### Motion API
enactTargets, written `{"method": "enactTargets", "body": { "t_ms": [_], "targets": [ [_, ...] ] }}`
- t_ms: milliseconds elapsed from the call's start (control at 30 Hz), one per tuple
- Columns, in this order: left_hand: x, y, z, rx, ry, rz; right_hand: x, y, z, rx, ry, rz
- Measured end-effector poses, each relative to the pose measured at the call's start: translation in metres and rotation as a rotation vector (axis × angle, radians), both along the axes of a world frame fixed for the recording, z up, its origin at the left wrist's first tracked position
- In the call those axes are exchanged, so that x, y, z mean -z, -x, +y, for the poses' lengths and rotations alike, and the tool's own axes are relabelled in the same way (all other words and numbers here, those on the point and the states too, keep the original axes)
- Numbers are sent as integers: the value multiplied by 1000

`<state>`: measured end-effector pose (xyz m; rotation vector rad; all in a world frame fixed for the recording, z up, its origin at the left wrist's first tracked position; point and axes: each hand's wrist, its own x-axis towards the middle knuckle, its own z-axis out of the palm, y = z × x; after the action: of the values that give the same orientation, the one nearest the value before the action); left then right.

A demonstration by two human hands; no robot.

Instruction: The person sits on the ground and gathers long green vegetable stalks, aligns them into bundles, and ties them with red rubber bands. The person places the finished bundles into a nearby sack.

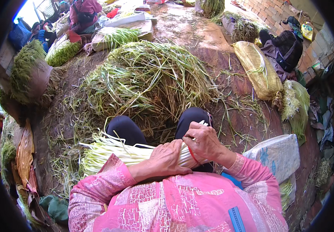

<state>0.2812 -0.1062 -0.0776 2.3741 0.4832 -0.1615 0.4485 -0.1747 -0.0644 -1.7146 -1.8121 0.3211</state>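
A thick bundle of pale green and white leafy stalks (115, 152) lies across my lap, its leafy ends to the left and its white ends to the right. My left hand (170, 156) presses over the bundle's middle, fingers laid across the stalks. Around the white part, to the right of that hand, runs a red tie (193, 156). With bent fingers my right hand (203, 140) grips the upper end of the red tie against the stalks. Some white stalk ends show above its knuckles.
A large heap of loose stalks (155, 78) lies beyond my knees. A yellow woven sack (258, 69) stands at the right, near a seated person (285, 43). To my right is a white woven sack (274, 156). More bundles (29, 72) and other people are at the upper left.
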Motion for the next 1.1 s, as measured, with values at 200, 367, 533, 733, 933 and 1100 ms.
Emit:
{"method": "enactTargets", "body": {
  "t_ms": [200, 367, 533, 733, 933, 1100],
  "targets": [
    [7, -7, 0, -17, 61, -33, -8, 9, -18, -78, -112, 29],
    [8, -5, -4, -24, -1, -4, -2, 12, -45, -83, -255, 146],
    [0, -1, 1, -1, 14, -204, 8, 8, -49, 43, -265, 242],
    [-12, 29, 16, -73, -161, -278, 10, 2, -44, 122, -185, 360],
    [-8, 44, 23, -22, -213, -324, 12, 4, -40, 102, -219, 352],
    [-12, 45, 21, 11, -236, -305, 12, 3, -41, 97, -207, 333]
  ]
}}
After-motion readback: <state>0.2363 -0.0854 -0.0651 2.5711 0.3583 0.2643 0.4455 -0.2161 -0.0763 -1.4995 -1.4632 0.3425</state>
